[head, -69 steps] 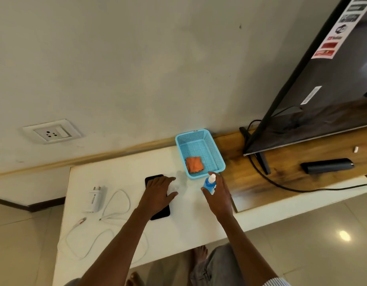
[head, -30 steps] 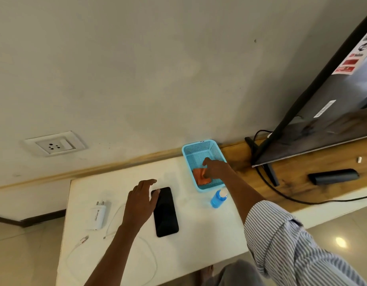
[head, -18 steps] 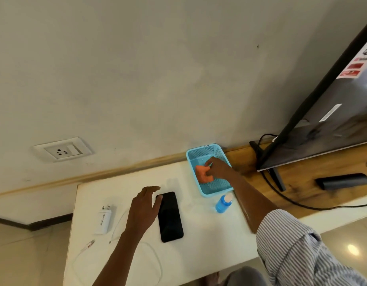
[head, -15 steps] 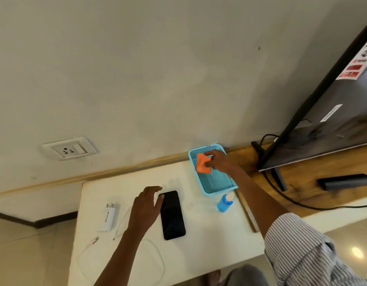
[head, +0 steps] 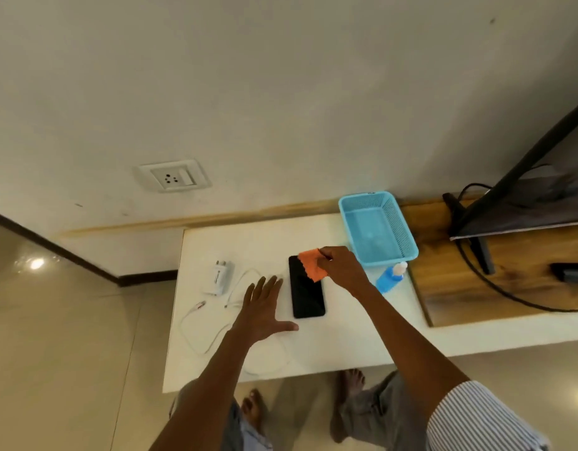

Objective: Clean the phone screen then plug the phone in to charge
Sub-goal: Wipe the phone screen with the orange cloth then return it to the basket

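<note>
On white table (head: 346, 346), phone (head: 307, 288) lay flat, screen dark. Right hand (head: 341, 270) pinched orange cloth (head: 312, 264) over its top end (contact unclear). Left hand (head: 264, 307) spread flat, fingers wide, just beside phone.

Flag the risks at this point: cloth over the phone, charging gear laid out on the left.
1. The left hand lies flat beside the phone, not on it, so wiping with the orange cloth may slide it.
2. The spray bottle stands by the right hand; a sweep could topple it.
3. The white cable loops under the left forearm and could snag.
</note>
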